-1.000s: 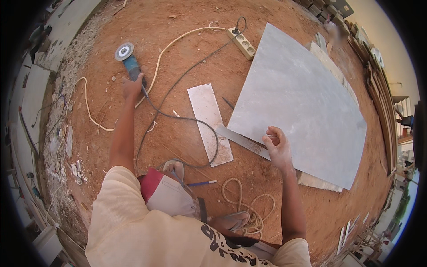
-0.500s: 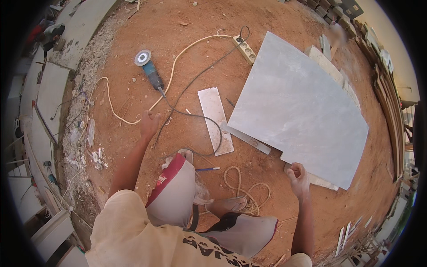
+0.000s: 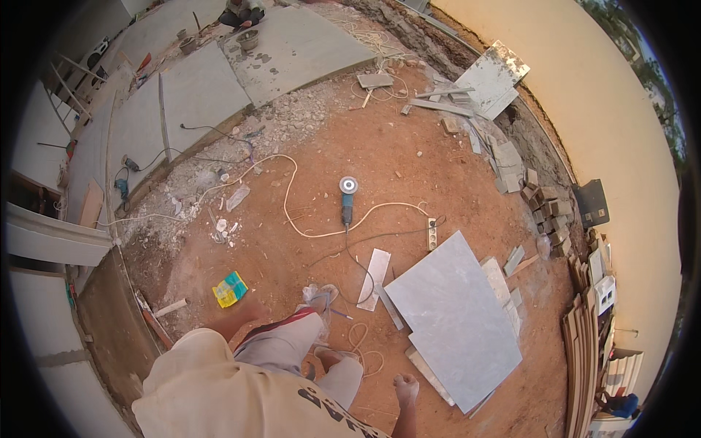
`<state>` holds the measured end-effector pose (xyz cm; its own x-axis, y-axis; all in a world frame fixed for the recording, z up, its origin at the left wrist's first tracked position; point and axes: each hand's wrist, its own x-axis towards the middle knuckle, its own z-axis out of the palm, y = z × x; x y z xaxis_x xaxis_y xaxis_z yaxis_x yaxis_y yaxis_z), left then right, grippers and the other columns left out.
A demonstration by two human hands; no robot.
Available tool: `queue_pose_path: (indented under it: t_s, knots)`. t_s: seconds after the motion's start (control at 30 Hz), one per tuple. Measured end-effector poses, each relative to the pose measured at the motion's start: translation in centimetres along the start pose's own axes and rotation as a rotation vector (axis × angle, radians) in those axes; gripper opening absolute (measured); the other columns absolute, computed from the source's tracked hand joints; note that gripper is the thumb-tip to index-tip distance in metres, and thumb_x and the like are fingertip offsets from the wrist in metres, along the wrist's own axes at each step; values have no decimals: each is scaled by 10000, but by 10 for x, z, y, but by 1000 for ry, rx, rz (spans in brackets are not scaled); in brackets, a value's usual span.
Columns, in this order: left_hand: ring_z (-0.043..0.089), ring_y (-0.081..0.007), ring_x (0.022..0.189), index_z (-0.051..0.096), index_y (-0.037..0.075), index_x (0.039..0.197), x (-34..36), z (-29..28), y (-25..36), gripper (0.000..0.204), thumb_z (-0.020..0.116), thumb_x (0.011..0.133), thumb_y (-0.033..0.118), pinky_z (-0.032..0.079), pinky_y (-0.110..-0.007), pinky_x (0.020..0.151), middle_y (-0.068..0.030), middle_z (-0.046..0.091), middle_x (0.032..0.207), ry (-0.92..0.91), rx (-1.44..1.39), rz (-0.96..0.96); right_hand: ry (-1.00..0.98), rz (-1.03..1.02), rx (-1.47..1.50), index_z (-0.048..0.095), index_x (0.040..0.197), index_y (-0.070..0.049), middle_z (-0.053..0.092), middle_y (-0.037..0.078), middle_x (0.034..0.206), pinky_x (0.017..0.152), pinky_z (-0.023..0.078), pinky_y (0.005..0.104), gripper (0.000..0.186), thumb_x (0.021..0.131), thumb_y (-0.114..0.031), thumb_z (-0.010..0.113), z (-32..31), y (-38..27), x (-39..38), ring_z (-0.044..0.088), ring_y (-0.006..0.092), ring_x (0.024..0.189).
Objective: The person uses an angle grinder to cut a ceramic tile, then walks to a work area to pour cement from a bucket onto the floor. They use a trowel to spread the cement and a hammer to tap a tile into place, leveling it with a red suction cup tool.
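My left hand hangs beside my bent leg, near a yellow-and-teal packet on the dirt; its fingers are blurred. My right hand is low at the left of a large grey slab, fingers curled, nothing visible in them. An angle grinder lies farther ahead with its disc up, apart from both hands, its cord running across the ground. A narrow white tile piece and a thin grey strip lie at the slab's left. A pen and a loop of rope are by my feet.
A power strip lies above the slab. Cords cross the dirt and rubble. Concrete slabs run along the upper left, where a person crouches by buckets. Stacked boards, bricks and offcuts line a cream wall at right. Another person is at lower right.
A second ago my left hand held the grinder; it has since let go and drawn back toward my leg. My right hand has lowered. The view has swung up, showing more surroundings.
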<state>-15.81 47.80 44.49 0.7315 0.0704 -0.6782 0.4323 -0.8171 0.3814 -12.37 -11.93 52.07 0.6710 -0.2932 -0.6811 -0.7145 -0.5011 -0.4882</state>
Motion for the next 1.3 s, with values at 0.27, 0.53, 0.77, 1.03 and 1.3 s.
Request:
queue_pose_path:
  t_s: [0.27, 0.53, 0.77, 1.03, 1.3]
  knots:
    - [682, -317, 708, 722, 23, 860, -96, -40, 27, 432, 640, 865, 447, 526, -471, 661, -175, 704, 766, 336, -336, -165, -256, 15, 8, 680, 983, 28, 672, 82, 789, 529, 512, 307, 231, 876, -177, 677, -22, -75, 6, 655, 172, 653]
    - [698, -253, 672, 733, -8, 852, -291, 140, -25, 441, 645, 882, 424, 537, -399, 591, -164, 706, 753, 252, -468, -572, -357, -50, -516, 692, 971, 31, 677, 101, 733, 513, 506, 367, 319, 856, -265, 666, -36, -72, 30, 644, 209, 602]
    - [720, -354, 920, 731, -30, 909, -391, 278, -53, 517, 655, 814, 473, 542, -459, 842, -236, 731, 934, 360, -963, -952, -385, -257, -587, 681, 946, 25, 660, 104, 688, 472, 469, 373, 276, 865, -236, 643, 26, -147, 55, 615, 204, 542]
    - [700, -369, 854, 722, -33, 936, -383, 230, -52, 490, 724, 776, 430, 537, -450, 741, -255, 710, 922, 639, -951, -936, -631, -412, -628, 647, 893, 41, 603, 75, 621, 422, 428, 338, 205, 852, -158, 678, 191, -269, -42, 561, 189, 475]
    - [683, -395, 951, 724, -29, 912, -447, 161, -117, 455, 637, 851, 413, 525, -474, 823, -265, 703, 962, 754, -985, -896, -744, -730, -786, 645, 817, 12, 598, 43, 653, 473, 440, 278, 192, 869, -166, 693, 359, -315, -148, 577, 145, 542]
